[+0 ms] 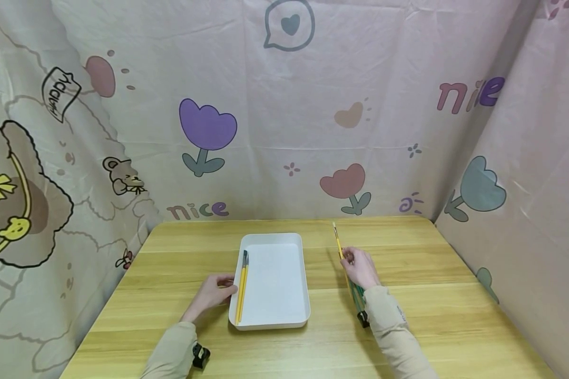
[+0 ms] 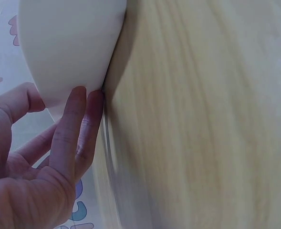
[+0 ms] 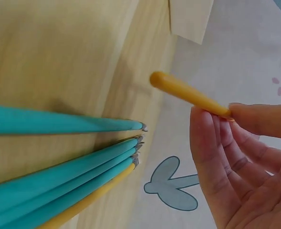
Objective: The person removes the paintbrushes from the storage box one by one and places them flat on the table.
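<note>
My right hand pinches a yellow-handled paintbrush between thumb and fingertips, its pale bristles pointing to the far side. In the right wrist view, the handle's rounded end stands out from the fingers. Beneath that hand lie several teal-handled paintbrushes and another yellow-handled one, partly hidden by the forearm in the head view. At the left wall of a white tray, my left hand holds the rim, thumb on top and fingers against the outside. Two yellow paintbrushes lie along the tray's left side, bristles away from me.
The wooden table reaches back to a printed curtain, which also hangs on both sides. A black wrist camera sits on the left sleeve, another black wrist camera by the right sleeve.
</note>
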Available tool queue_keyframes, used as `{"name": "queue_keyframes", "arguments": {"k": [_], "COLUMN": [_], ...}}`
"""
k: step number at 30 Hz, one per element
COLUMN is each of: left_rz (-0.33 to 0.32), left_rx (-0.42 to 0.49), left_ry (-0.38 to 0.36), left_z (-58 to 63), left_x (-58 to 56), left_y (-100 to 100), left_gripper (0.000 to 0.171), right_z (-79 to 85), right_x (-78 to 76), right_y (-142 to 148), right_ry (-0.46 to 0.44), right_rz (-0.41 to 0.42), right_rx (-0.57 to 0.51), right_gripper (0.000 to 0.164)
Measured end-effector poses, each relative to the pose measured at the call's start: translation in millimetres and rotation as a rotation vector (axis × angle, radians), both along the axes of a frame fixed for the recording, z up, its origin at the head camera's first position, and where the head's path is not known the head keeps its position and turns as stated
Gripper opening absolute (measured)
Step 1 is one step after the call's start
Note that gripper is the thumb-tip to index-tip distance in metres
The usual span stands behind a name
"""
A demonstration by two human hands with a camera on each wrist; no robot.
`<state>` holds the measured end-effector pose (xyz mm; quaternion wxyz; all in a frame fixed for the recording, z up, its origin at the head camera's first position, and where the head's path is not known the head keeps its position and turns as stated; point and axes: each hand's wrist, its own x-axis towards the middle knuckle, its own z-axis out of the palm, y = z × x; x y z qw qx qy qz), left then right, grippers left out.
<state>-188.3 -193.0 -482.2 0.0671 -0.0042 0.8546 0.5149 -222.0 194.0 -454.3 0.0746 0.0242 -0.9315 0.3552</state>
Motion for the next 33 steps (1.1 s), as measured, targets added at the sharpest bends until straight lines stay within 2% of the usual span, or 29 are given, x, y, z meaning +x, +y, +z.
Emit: {"name": "queue_keyframes", "arguments": {"k": [7, 15, 23, 33], "left_rz": [-0.001, -0.005, -0.01, -0.012], "left_rx": [0.008, -0.009, -0.006, -0.009], "left_ry": [0.003, 0.002, 0.007, -0.008], "left_z": [-0.3, -0.7, -1.3, 1.4], "left_x": [-0.5, -0.7, -1.2, 0.0], "left_y": [0, -1, -1, 0], "left_gripper": [0.041, 0.042, 0.042, 0.041], "right_z": [-3.6, -7.8, -12.0, -15.6], "right_x": [2.0, 2.7, 1.4, 3.0], "right_y": [2, 3, 2, 0], "right_ry": [-0.055, -0.115, -0.144, -0.143], "right_rz": [-0.012, -0.015, -0.018, -0.008], "right_rx": [0.079, 0.12, 0.151, 0.219], "right_gripper": [0.017, 0.013, 0.017, 0.004]}}
